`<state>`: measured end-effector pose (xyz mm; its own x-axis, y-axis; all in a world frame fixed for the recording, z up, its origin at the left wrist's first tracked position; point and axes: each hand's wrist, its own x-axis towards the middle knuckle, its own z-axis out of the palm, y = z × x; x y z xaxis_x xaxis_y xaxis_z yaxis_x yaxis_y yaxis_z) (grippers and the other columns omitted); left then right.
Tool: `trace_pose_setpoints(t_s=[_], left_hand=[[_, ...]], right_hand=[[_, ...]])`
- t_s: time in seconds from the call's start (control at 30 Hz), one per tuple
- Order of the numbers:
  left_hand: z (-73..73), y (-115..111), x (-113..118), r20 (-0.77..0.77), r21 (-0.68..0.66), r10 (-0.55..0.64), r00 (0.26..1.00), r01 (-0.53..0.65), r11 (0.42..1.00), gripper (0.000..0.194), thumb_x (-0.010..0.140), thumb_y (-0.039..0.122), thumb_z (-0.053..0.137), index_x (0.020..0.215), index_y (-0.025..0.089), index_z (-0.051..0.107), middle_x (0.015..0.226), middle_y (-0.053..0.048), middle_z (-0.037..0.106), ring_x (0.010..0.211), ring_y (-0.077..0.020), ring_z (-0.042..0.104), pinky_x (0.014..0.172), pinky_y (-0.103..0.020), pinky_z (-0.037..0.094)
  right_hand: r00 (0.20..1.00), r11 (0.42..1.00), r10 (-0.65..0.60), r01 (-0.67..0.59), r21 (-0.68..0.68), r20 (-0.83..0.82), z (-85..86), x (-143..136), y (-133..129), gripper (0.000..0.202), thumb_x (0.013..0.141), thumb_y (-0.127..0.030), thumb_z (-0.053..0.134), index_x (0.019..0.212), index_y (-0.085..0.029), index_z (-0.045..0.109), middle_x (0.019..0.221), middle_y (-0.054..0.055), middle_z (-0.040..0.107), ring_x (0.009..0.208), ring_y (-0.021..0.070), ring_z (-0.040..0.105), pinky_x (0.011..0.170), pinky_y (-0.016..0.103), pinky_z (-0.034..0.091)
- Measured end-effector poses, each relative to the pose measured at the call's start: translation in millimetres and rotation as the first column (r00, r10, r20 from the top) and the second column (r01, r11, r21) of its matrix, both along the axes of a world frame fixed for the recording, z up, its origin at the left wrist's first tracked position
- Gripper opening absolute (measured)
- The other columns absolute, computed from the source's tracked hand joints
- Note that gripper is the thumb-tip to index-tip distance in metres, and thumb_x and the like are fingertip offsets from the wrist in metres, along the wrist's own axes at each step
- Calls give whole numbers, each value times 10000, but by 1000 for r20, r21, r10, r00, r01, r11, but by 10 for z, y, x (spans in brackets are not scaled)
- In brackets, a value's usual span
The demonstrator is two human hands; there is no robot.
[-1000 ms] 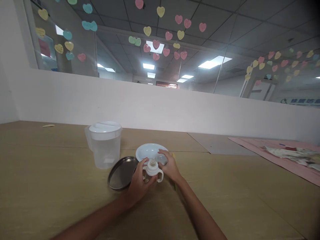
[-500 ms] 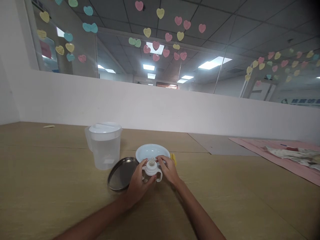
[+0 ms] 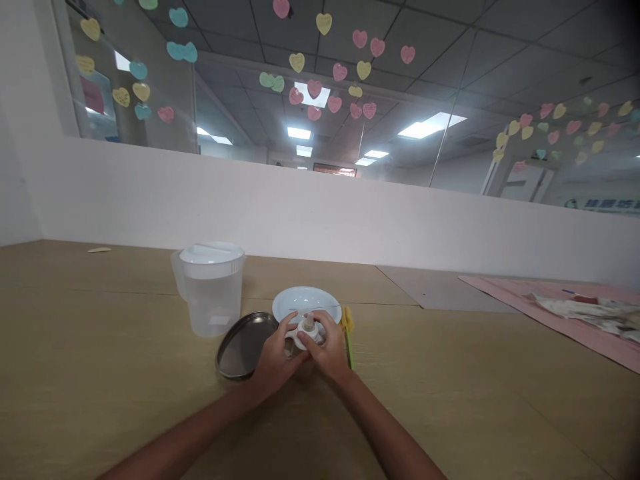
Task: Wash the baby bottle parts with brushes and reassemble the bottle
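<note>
A small white bottle (image 3: 303, 331) with side handles and a clear nipple-like top is held between my two hands, in front of the bowl. My left hand (image 3: 277, 351) grips its left side. Around its right side and collar curl the fingers of my right hand (image 3: 327, 343), covering the right handle. A light blue bowl (image 3: 300, 298) stands just beyond the hands. To the left, a round metal tray (image 3: 246, 347) lies on the table beside my left hand. A green-handled brush (image 3: 349, 340) with a yellow head is right of my right hand.
A clear lidded pitcher (image 3: 214, 293) holding liquid stands behind the metal tray on the wooden table (image 3: 450, 387). On the far right, a pink cloth (image 3: 505, 300) carries a crumpled pale cloth. A white wall runs behind the table.
My right hand has closed round the bottle's right side, hiding the right handle. The bottle's top leans slightly to the right, and the brush's green handle now shows.
</note>
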<state>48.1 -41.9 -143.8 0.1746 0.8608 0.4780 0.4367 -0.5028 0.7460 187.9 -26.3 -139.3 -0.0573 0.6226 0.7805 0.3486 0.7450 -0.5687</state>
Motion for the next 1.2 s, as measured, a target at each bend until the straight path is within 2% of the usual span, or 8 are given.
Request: trace_pose_setpoints(t_s=[0.2, 0.47, 0.7, 0.93, 1.0, 1.03, 1.1, 1.2], left_hand=[[18, -5, -10, 49, -11, -26, 998, 26, 1000, 598, 682, 410, 627, 1212, 235, 414, 1120, -57, 585, 966, -209, 565, 798, -298, 442], [68, -19, -13, 130, -71, -72, 989, 82, 994, 646, 641, 399, 667, 1216, 237, 422, 1142, -68, 574, 1057, -247, 520, 852, -340, 432], [80, 3, -30, 138, -127, -104, 985, 122, 984, 674, 639, 388, 686, 1230, 240, 398, 1168, -73, 551, 1037, -236, 529, 852, -327, 428], [115, 43, -15, 211, -129, -305, 929, 336, 933, 590, 657, 350, 680, 1179, 205, 445, 1090, -61, 584, 938, -204, 571, 780, -298, 469], [106, 47, -8, 234, -145, -279, 931, 317, 937, 674, 636, 338, 698, 1227, 203, 405, 1082, -63, 587, 951, -207, 568, 804, -310, 464], [98, 46, -10, 238, -157, -254, 937, 296, 942, 717, 622, 328, 710, 1248, 206, 384, 1085, -63, 587, 958, -208, 567, 822, -315, 458], [79, 34, -20, 231, -173, -220, 948, 262, 949, 736, 608, 315, 722, 1253, 210, 383, 1093, -61, 588, 976, -211, 562, 852, -319, 443], [63, -1, -39, 216, -157, -208, 954, 244, 957, 647, 627, 337, 708, 1201, 204, 441, 1125, -63, 582, 1025, -226, 541, 876, -320, 427]], right_hand=[[992, 984, 110, -118, -133, -64, -41, 0, 72, 304, 700, -350, 624, 944, -174, 583, 885, 40, 629, 827, 184, 577, 761, 296, 453], [951, 873, 295, -307, -379, -91, 70, 69, 118, 344, 654, -301, 667, 976, -186, 631, 960, 42, 650, 898, 207, 588, 817, 335, 459], [909, 799, 383, -414, -435, -162, 80, 118, 153, 373, 622, -272, 696, 979, -185, 631, 972, 37, 646, 907, 195, 586, 819, 320, 453], [792, 637, 548, -603, -479, -269, 142, 221, 157, 433, 662, -225, 643, 1093, -208, 601, 1088, 55, 620, 995, 214, 567, 872, 347, 426], [818, 690, 505, -575, -440, -276, 92, 286, 229, 428, 666, -205, 602, 1095, -215, 598, 1084, 54, 620, 1002, 220, 565, 872, 360, 429], [870, 772, 426, -493, -401, -250, 57, 327, 272, 413, 672, -199, 577, 1083, -217, 603, 1069, 52, 625, 1001, 222, 564, 879, 371, 425], [979, 942, 151, -185, -278, -139, -16, 408, 344, 351, 700, -198, 523, 1036, -214, 623, 1035, 56, 632, 1004, 222, 553, 914, 399, 395], [991, 987, -131, 134, -95, 35, -76, 457, 361, 283, 782, -241, 450, 997, -188, 626, 1023, 79, 630, 995, 222, 548, 925, 409, 378]])
